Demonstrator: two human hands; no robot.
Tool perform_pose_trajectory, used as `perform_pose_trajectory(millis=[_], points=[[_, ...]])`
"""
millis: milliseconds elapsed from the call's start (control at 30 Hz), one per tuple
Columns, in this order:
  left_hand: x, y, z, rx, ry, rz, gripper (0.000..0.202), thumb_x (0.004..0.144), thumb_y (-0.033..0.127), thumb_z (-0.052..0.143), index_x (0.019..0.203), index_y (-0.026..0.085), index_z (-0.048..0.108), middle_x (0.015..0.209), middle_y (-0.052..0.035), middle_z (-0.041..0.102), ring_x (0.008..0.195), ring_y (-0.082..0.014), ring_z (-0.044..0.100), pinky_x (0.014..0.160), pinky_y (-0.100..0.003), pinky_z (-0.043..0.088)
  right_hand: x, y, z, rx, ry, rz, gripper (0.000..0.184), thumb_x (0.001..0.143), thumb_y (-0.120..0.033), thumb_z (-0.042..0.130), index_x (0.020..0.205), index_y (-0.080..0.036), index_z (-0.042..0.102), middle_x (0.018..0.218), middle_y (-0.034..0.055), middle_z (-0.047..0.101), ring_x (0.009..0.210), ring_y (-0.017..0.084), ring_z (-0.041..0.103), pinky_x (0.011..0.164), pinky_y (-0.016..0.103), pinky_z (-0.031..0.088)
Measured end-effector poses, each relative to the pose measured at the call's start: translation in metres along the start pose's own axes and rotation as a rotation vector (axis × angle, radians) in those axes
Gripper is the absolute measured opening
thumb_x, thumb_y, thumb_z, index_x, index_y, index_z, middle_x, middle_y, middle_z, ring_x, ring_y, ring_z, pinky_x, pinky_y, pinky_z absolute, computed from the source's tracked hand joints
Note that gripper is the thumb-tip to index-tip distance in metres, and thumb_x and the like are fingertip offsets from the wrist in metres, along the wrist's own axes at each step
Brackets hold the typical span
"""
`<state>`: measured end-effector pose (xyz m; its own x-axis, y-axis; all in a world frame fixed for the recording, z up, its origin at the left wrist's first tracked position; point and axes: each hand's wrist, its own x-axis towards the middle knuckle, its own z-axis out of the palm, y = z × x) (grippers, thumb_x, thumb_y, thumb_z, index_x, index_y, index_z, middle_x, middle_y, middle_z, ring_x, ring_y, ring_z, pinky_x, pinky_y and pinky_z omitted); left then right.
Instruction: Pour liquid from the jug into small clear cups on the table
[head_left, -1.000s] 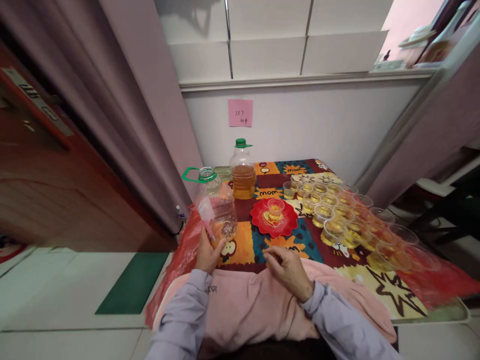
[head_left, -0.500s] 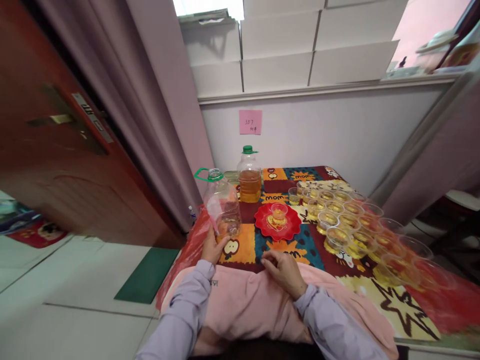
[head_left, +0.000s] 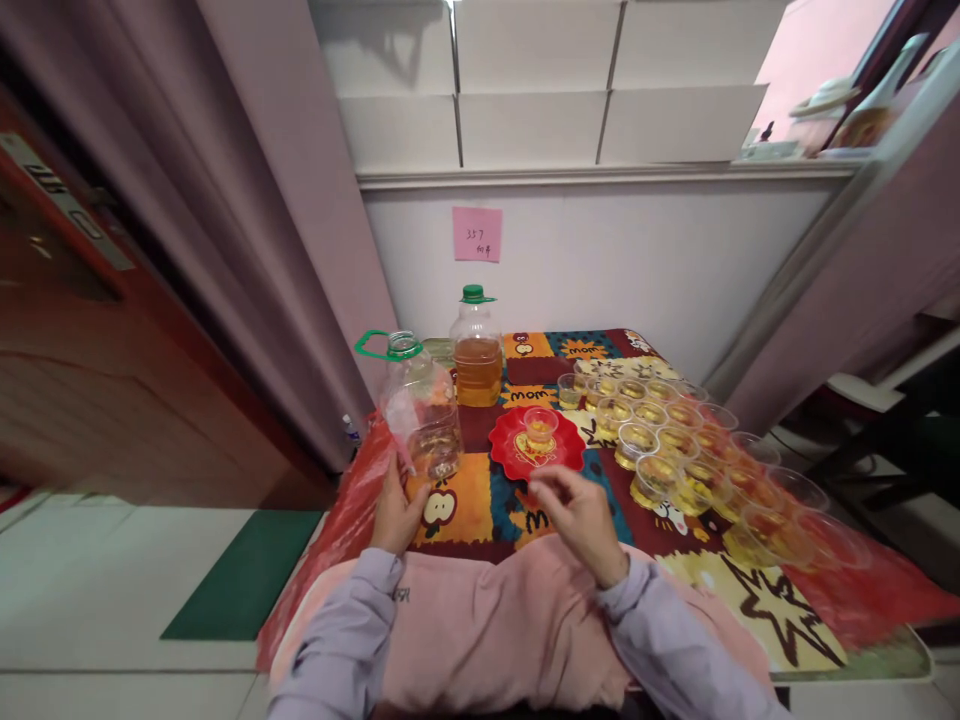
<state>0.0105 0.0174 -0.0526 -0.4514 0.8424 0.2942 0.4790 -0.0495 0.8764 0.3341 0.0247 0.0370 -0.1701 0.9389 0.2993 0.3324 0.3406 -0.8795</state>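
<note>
My left hand [head_left: 400, 508] is closed at the lower left of a clear jug [head_left: 439, 420], its fingers round the narrow lower end of a pale pink utensil [head_left: 403, 420] with a broad top. The exact kind of utensil I cannot tell. The jug has a green handle ring, no cap, and little liquid at its bottom. My right hand [head_left: 581, 515] hovers at the near edge of a red scalloped plate [head_left: 502, 455], fingers curled with thumb and forefinger together. Whatever they might pinch is too small to see. On the plate stands a small clear cup [head_left: 541, 428] with yellowish contents.
A green-capped jug [head_left: 478, 370] of amber liquid stands behind the open one. Many clear cups [head_left: 660, 475] of yellow liquid crowd the table's right side. Pink cloth [head_left: 495, 610] covers my lap. A pink note [head_left: 477, 235] is stuck to the wall.
My right hand has moved up and forward to the plate's near edge. My left hand stays by the open jug. The whole view has shifted a little to the right.
</note>
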Motion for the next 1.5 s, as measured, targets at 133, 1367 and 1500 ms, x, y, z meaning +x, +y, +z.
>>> perform_pose_trajectory(millis=[133,1367,1500], points=[[0.0,-0.004,0.002,-0.022,-0.024,-0.021,0.096,0.083,0.046,0.075,0.163,0.02,0.03,0.163,-0.0207,0.048,0.148,-0.0328,0.052,0.125,-0.055,0.039,0.067,-0.017,-0.036,-0.38,0.04,-0.124,0.028,0.096,-0.041,0.066,0.114,-0.022,0.075,0.109,0.0091,0.081,0.093,0.024,0.076,0.085,0.035,0.057],[0.004,0.003,0.001,0.014,-0.034,-0.051,0.098,0.081,0.05,0.075,0.163,0.017,0.032,0.157,-0.0209,0.054,0.145,-0.0334,0.055,0.124,-0.054,0.041,0.055,-0.022,-0.149,-0.806,-0.289,-0.132,0.06,0.082,-0.04,0.077,0.137,-0.017,0.067,0.115,0.0131,0.081,0.102,0.03,0.078,0.089,0.038,0.056],[0.005,0.0,0.001,0.007,-0.033,-0.067,0.101,0.079,0.052,0.076,0.163,0.018,0.031,0.159,-0.0201,0.053,0.144,-0.0337,0.056,0.123,-0.054,0.041,0.049,-0.024,-0.167,-0.753,-0.201,-0.091,0.066,0.081,-0.04,0.078,0.143,-0.021,0.063,0.116,0.0102,0.081,0.103,0.028,0.078,0.088,0.037,0.058]])
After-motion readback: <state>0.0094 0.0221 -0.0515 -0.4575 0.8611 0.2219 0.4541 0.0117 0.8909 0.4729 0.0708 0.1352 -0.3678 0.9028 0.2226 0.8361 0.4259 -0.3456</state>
